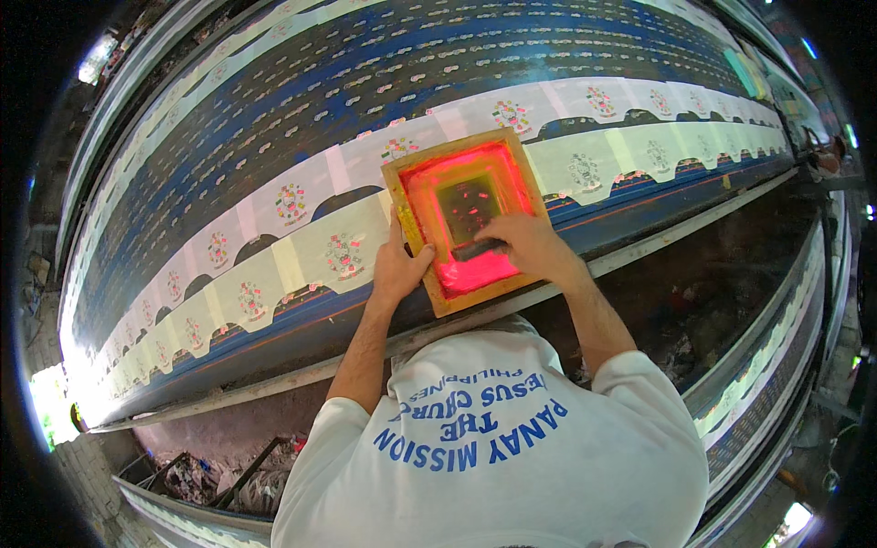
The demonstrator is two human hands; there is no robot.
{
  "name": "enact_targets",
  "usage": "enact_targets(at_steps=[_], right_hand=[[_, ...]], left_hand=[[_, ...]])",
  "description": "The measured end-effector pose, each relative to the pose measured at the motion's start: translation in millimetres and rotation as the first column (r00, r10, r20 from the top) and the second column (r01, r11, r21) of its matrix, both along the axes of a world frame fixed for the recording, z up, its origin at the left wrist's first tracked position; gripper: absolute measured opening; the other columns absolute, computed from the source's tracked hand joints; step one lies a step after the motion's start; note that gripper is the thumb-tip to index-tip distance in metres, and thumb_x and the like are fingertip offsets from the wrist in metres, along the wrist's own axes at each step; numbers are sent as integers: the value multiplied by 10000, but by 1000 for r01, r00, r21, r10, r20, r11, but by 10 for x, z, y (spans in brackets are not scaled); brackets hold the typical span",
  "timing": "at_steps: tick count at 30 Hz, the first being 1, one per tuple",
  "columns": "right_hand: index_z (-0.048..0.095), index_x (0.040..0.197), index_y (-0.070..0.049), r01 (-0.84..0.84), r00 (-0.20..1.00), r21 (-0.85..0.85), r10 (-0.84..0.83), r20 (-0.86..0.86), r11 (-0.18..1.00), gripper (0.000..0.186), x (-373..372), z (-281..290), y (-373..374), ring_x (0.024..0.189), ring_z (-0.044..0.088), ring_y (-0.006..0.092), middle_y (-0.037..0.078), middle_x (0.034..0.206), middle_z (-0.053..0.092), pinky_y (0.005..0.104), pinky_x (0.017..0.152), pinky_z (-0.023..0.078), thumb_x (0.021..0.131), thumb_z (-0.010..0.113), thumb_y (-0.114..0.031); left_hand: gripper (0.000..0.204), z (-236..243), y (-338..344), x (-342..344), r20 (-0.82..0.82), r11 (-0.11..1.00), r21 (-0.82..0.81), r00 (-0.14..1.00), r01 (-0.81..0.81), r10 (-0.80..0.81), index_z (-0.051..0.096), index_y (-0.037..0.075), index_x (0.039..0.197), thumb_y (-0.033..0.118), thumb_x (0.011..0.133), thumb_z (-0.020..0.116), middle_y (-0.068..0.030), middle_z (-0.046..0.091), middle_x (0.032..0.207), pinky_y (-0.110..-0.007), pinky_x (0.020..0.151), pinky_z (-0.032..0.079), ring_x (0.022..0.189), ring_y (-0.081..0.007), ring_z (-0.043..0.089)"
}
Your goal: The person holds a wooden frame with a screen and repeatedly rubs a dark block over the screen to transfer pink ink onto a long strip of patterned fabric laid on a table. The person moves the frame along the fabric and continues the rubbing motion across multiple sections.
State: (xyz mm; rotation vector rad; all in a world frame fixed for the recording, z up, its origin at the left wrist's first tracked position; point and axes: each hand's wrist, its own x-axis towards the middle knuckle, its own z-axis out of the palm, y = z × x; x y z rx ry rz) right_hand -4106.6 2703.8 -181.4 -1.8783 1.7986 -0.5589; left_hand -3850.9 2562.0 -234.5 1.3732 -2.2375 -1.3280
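Two hands were on a wooden-framed screen (480,298), which lay at a slant over the near row of pale cloth pieces (315,245) on the long blue table (621,206). The left hand (399,272) pinched the frame's left rail, thumb on top and fingers along the outer side. The right hand (530,245) was curled around a dark bar (478,248), just below the mesh window (468,205), with bright pink ink (475,274) spread beside it.

The likeliest trouble was a shift: pressure from the bar against a slack left grip could have turned the frame and blurred a motif. Uneven pressure could have left the colour patchy, and too much ink might have bled through the mesh. A crooked lift risked dragging a wet underside across neighbouring cloth. Whether the screen sat flat could not be told.
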Motion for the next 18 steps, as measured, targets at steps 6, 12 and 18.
enact_targets(at_steps=[6,12,18], right_hand=[[762,1351,-116,147,985,30,-143,-95,989,405,-144,237,-963,1231,706,375,158,1267,774,490,1075,558,956,745,-24],[773,1351,-120,142,983,-98,-152,-104,985,467,48,-88,-373,1306,668,363,126,1336,744,461,1122,559,909,705,13],[760,1375,-123,204,976,-115,-211,-53,972,581,377,-9,351,1312,660,347,83,1382,724,440,1131,561,832,685,69]], left_hand=[[1168,3,-34,-6,-3,997,-68,999,43,-43,126,-45,1767,371,900,789,-341,797,1105,-543,887,649,984,-504,796],[1153,3,12,25,-2,996,-89,1000,28,-29,136,-53,1762,360,902,784,-342,795,1046,-541,862,650,949,-506,797],[1131,-49,11,17,-38,997,-72,999,13,-16,137,-32,1769,341,914,776,-325,800,1033,-530,843,654,928,-490,802]])
